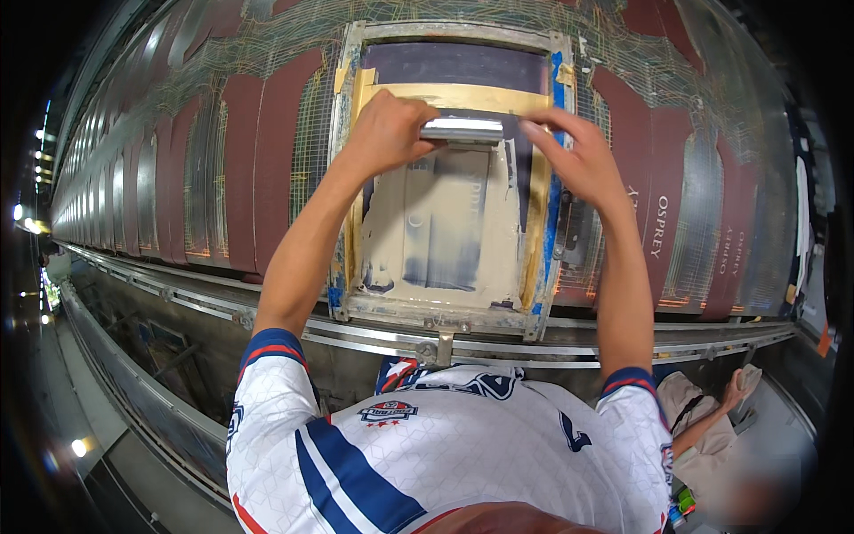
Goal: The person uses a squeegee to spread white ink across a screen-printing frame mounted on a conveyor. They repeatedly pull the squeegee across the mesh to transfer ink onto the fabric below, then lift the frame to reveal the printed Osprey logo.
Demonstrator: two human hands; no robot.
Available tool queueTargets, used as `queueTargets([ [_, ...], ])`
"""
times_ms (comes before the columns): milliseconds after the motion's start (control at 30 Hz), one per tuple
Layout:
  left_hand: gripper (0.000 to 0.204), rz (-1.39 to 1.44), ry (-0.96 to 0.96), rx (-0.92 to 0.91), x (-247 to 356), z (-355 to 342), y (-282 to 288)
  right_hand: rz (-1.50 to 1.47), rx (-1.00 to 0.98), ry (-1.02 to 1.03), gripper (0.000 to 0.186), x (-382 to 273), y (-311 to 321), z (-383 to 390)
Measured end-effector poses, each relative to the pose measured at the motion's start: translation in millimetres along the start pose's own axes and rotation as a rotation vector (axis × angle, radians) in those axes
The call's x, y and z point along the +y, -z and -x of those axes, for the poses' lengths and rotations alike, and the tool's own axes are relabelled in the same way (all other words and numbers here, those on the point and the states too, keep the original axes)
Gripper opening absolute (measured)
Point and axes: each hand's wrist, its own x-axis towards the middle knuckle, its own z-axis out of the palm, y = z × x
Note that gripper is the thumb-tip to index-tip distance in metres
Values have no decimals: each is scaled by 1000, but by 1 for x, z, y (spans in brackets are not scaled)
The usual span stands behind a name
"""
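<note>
Silver squeegee point(463, 130) crosswise in the screen frame point(458, 32)

Its long axis runs left to right, roughly parallel to the frame's far and near rails, with one end toward each side. It sits in the frame's far half, just nearer than a strip of tan tape point(458, 95); cream ink point(382, 240) spreads over the mesh on its near side. The left hand point(389, 129) grips the left end. The right hand point(583, 158) is beside the right end, thumb and forefinger parted; whether they touch it, I cannot tell. Maroon panels point(264, 160) lie left and right.

Silver bar point(464, 131), beige paste point(384, 218), maroon panels point(242, 169)
</note>
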Motion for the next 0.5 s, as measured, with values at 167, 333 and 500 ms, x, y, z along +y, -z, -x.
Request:
queueTargets([
  [167,25,-59,86,-33,-16,-27,-6,434,-287,-26,34,-10,-45,-71],
  [333,25,34,99,30,-8,-6,-23,493,-181,81,18,2,-68,-51],
  [500,28,52,2,61,66,102,-40,519,-131,167,21,-28,-103,75],
])
